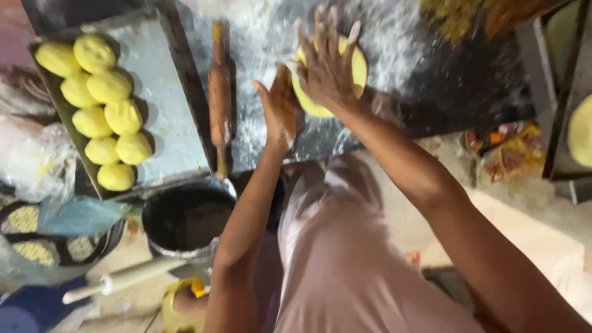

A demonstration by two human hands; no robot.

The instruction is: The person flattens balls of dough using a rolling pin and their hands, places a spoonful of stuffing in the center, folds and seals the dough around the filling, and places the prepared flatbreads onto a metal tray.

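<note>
The right hand (pixel 325 65) lies flat and spread wide, fingers fanned toward twelve o'clock, palm pressed down on a flattened yellow dough disc (pixel 359 69) that rests on the dark floured worktop (pixel 394 37). The hand covers most of the disc; only its edge at three o'clock and its lower rim show. The left hand (pixel 279 106) stands on edge just at eight o'clock of the disc, fingers straight and together, open and gripping nothing, its side touching the rim of the dough. At nine o'clock of both hands, well apart from the disc, a wooden rolling pin (pixel 219 95) lies lengthwise on the floured surface, handles pointing to twelve and six. Farther toward nine o'clock a metal tray (pixel 169 105) holds yellow dough balls (pixel 105 105) packed in two rough rows along its left side, touching one another. At seven o'clock of the hands, below the tray, sits a dark round pot (pixel 185 219), and a second, pale rolling pin (pixel 126 277) lies tilted just below it. The person's light pink garment (pixel 345 259) fills the lower middle of the view between the two forearms.
</note>
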